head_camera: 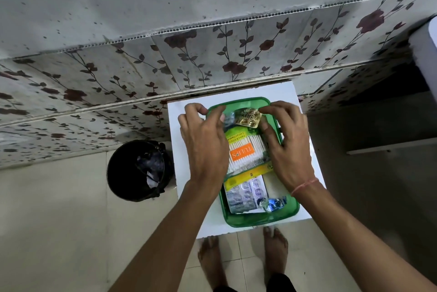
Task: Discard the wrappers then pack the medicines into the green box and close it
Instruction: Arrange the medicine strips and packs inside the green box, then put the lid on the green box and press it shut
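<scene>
1. Sitting on a small white tabletop (287, 93): green box (250, 220), packed, a clear green lid (246, 101) over its top.
2. Holding the lid at its far end: left hand (203, 142) with fingers curled on the far-left corner, right hand (287, 142) with fingers bent over the far-right edge; both part-open, gripping the lid only.
3. Showing through the lid: gold blister strip (248, 118) at the far end, cotton swab pack (246, 153) with an orange label in the middle, silver tablet strips (243, 196) at the near end, a white packet (274, 185) just beside them on the right, crumpled blue-silver foil (272, 204) in the near-right corner.
4. Cannot tell whether the lid is fully seated or resting loose.
5. Standing on the floor just left of the tabletop: black bin (138, 170), scraps of wrapper (151, 173) inside.
6. Filling most of the tabletop, box leaves narrow white margins left and right, a wider strip at the far edge.
7. Butting the floral-tiled wall (94, 83) at the far edge; open tiled floor (59, 220) left and near; bare feet (210, 261) at the near edge.
</scene>
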